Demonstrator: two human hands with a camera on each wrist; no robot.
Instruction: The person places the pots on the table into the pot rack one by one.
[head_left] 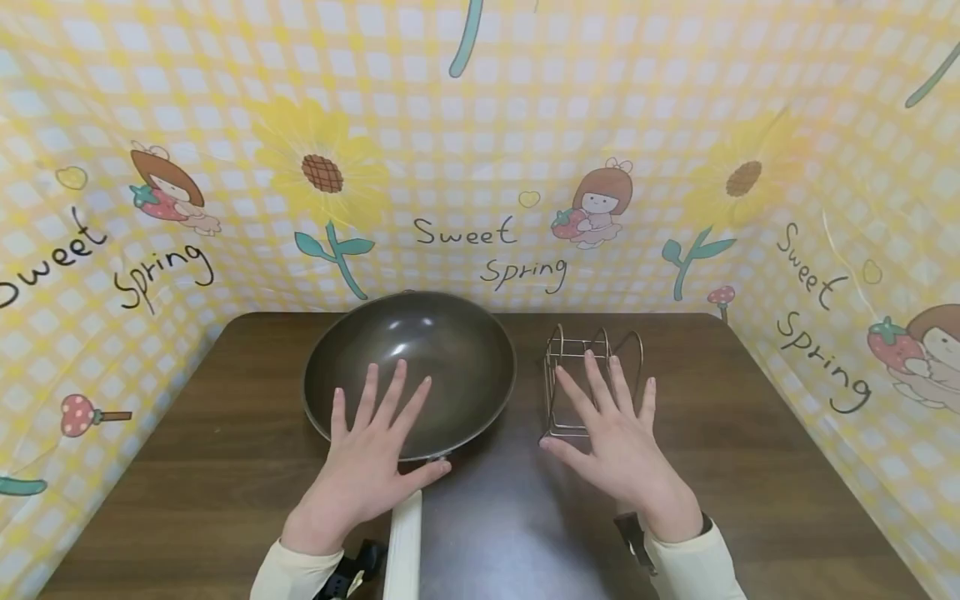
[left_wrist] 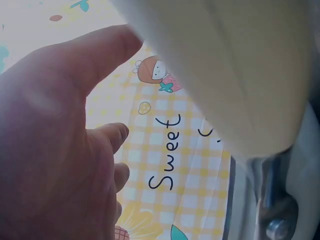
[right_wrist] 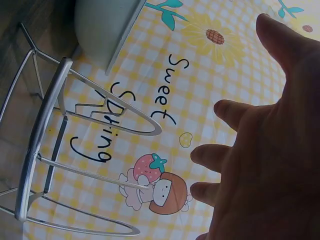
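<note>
A dark frying pan (head_left: 450, 358) with a pale handle (head_left: 405, 542) stands on the table, its handle toward me. Over its near left part my left hand (head_left: 367, 462) is spread, fingers straight and holding nothing. In the left wrist view the pale handle (left_wrist: 240, 75) fills the upper right, beside the thumb. To the pan's right is a metal wire rack (head_left: 581, 429) with rounded loops. My right hand (head_left: 622, 446) is spread above it, fingers straight. The right wrist view shows the wire rack (right_wrist: 32, 140) apart from the fingers; whether they touch anything elsewhere is hidden.
The brown wooden table (head_left: 187, 433) lies beneath everything. A yellow checked cloth (head_left: 465, 150) with printed flowers and figures surrounds its back and sides. The pan's side (right_wrist: 100, 30) shows near the rack in the right wrist view.
</note>
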